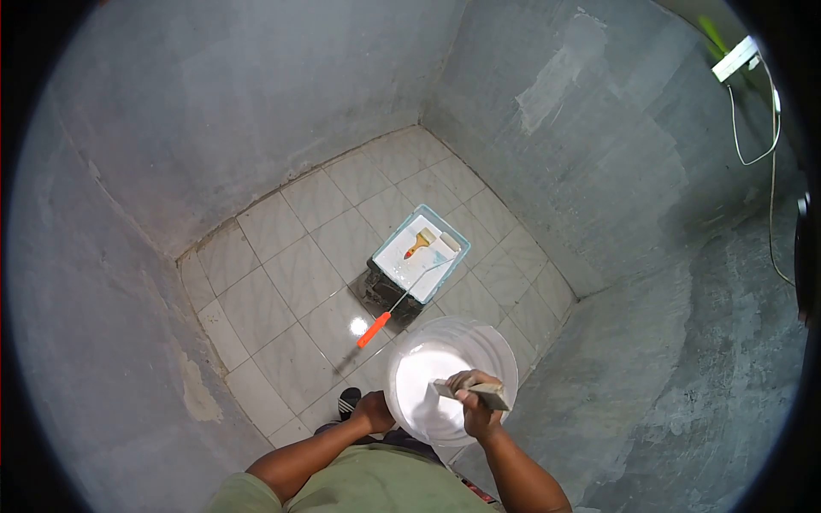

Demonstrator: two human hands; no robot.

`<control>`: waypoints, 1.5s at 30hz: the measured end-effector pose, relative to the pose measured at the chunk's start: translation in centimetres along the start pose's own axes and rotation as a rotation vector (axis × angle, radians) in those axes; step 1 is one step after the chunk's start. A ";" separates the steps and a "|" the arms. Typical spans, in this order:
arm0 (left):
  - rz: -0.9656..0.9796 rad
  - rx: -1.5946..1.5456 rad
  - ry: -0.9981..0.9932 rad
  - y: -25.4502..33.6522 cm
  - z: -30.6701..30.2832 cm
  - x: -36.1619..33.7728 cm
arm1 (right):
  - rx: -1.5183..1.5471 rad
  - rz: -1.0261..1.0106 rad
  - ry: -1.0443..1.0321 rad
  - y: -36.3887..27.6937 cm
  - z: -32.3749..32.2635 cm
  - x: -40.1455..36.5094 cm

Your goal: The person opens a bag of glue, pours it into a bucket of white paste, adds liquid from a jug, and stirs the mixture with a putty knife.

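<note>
A white plastic bucket (503,346) holding white paint (419,376) is right in front of my body. My left hand (375,412) is closed at the left side of the bucket, with its fingertips partly hidden. Over the bucket's right part, my right hand (481,403) is wrapped round a flat wooden stick (494,396). One end of the stick points up toward the camera; its lower part is hard to make out against the paint.
Beyond the bucket, a blue paint tray (466,239) with white paint holds a paintbrush (419,244) and a paint roller with an orange handle (374,330). The tray sits on a dark object (385,291) on the tiled floor (299,248). Grey walls surround it; a cable (773,205) hangs at right.
</note>
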State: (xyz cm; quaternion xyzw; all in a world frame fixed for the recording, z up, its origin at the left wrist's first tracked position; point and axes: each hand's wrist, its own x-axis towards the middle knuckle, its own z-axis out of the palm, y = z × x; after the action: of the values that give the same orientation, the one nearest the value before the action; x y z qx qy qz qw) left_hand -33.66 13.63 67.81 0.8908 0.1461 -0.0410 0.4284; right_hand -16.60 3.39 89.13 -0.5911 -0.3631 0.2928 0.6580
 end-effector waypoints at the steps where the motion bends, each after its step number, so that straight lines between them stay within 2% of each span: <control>1: 0.085 -0.027 0.103 -1.3 1.6 0.1 | 0.076 -0.019 0.099 -1.7 1.0 0.3; 3: 0.024 -0.005 0.050 -0.8 1.1 -0.1 | 0.252 -0.073 0.255 -2.9 0.9 1.6; 4: -0.034 0.019 -0.004 -0.6 0.6 -0.2 | 0.323 -0.092 0.221 -3.0 -0.3 2.1; 6: -0.056 -0.008 0.012 -0.1 -0.3 -0.1 | 0.187 -0.119 0.330 -1.4 0.1 1.9; 8: -0.080 -0.033 0.034 -0.5 -0.1 0.0 | 0.030 -0.038 0.148 0.1 0.7 0.8; 9: -0.019 -0.046 0.088 -1.1 0.9 0.0 | 0.024 -0.040 0.086 -1.4 1.1 1.1; 10: 0.040 -0.059 0.140 -1.1 0.9 -0.2 | 0.027 -0.037 0.083 -2.0 0.9 1.6; 12: -0.014 -0.049 0.086 -0.1 -0.8 -0.6 | 0.432 -0.106 0.246 -2.8 -0.4 2.3; 14: -0.058 -0.039 0.034 0.8 -2.1 -0.4 | 0.477 -0.118 0.271 -1.8 -0.6 2.1; 16: -0.039 0.000 0.016 0.9 -2.5 0.0 | -0.024 -0.086 0.066 -1.0 0.8 1.4; 17: -0.042 -0.003 0.021 0.4 -1.9 0.1 | -0.014 -0.030 -0.056 -1.6 0.4 1.3; 18: 0.001 -0.008 0.073 0.1 -1.3 0.1 | -0.013 -0.028 -0.063 -2.3 0.3 1.9; 20: 0.046 -0.011 0.115 -0.8 -0.2 -0.1 | 0.396 -0.073 0.231 -3.3 -0.1 2.8; 22: -0.053 0.001 0.045 0.3 -1.5 0.0 | 0.394 -0.121 0.211 -1.4 -0.9 2.6; 23: -0.049 0.003 0.041 0.0 -1.3 0.1 | 0.185 -0.080 0.173 -0.7 0.1 2.1; 24: 0.020 0.019 0.066 -0.4 -1.1 0.2 | -0.023 -0.039 0.135 -0.8 0.9 2.0; 25: 0.088 0.036 0.094 -0.7 -0.9 0.3 | -0.035 -0.010 0.032 -1.7 1.1 2.1; 26: 0.086 0.038 0.094 -0.8 -0.6 0.4 | -0.032 -0.011 0.032 -2.6 1.0 2.8; 28: 0.019 0.012 0.100 -0.5 -0.4 -0.1 | 0.398 -0.099 0.170 -3.8 -0.1 3.6; 29: 0.022 0.014 0.095 -0.6 -0.4 -0.1 | 0.483 -0.109 0.206 -3.0 -0.9 3.6; 30: 0.028 -0.007 0.113 -0.8 -0.3 0.1 | 0.481 -0.112 0.208 -1.9 -1.0 3.1; 32: 0.037 -0.025 0.133 -0.7 -0.6 0.3 | 0.018 -0.004 0.122 0.2 -0.1 1.8; 33: 0.058 -0.029 0.134 -0.4 -1.1 0.1 | 0.001 0.026 -0.006 -0.8 0.5 1.8; 34: 0.078 -0.034 0.136 -0.2 -1.3 0.1 | 0.088 0.061 -0.017 -1.6 0.8 1.8; 36: 0.072 -0.002 0.119 -0.5 -0.9 -0.2 | 0.350 0.005 0.196 -3.4 1.1 2.6; 37: 0.074 0.033 0.104 -0.7 -0.6 -0.2 | 0.406 -0.054 0.188 -2.6 -0.2 2.9; 38: 0.078 0.034 0.102 -1.0 -0.4 0.1 | 0.405 -0.056 0.192 -1.5 -0.2 2.8; 40: 0.105 -0.006 0.167 -1.4 0.3 0.6 | 0.136 0.059 0.210 0.2 0.0 1.9; 41: 0.105 -0.006 0.166 -1.6 0.7 0.6 | 0.008 0.036 0.019 0.4 -0.7 1.8; 42: 0.123 0.019 0.186 -1.5 0.7 0.5 | 0.074 0.053 -0.046 -1.2 -0.1 2.1; 44: 0.138 0.043 0.200 -1.3 0.6 0.1 | 0.335 -0.027 0.114 -3.3 0.1 3.1; 45: 0.113 0.039 0.173 -1.2 0.4 0.0 | 0.336 -0.076 0.114 -3.4 -0.7 3.8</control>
State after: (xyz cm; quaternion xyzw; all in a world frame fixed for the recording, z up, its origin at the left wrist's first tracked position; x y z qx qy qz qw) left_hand -33.96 14.09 66.63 0.9060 0.1314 0.0572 0.3984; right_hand -14.05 5.64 92.93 -0.4744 -0.2933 0.2902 0.7776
